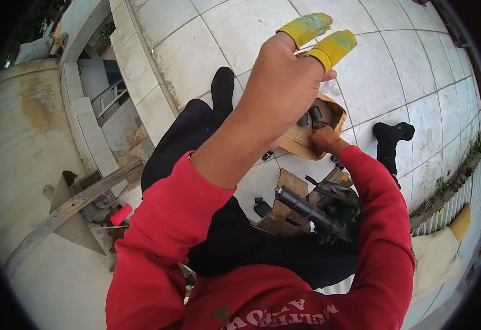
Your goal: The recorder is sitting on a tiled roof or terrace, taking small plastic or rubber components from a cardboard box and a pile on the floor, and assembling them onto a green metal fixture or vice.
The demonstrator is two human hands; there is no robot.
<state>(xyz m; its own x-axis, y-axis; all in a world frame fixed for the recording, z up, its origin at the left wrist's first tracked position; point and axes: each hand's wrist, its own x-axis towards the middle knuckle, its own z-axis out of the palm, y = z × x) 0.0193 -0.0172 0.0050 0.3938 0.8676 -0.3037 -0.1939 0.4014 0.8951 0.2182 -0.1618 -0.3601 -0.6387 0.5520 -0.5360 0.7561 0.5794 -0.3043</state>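
Observation:
My left hand (293,82) is raised in front of me, close to the view, with yellow tape wrapped round two stretched-out, spread fingers. The tape is stained greenish; nothing shows in this hand. Beyond and below it stands a shallow cardboard box (338,114) on the tiles. My right hand (325,139) reaches into the box, its fingers curled beside several short black cylindrical pieces (315,113). What those fingers hold, if anything, is hidden. Between my legs is a machine with a dark cylindrical bar (306,208) and a wooden board (289,192) beside it.
White floor tiles (383,71) spread out ahead. My feet in black socks (393,137) rest on both sides of the box. A small dark object (262,208) lies left of the board. A wooden beam (75,209) and a low tiled ledge (136,66) are at the left; a pale cloth (436,261) is at the right.

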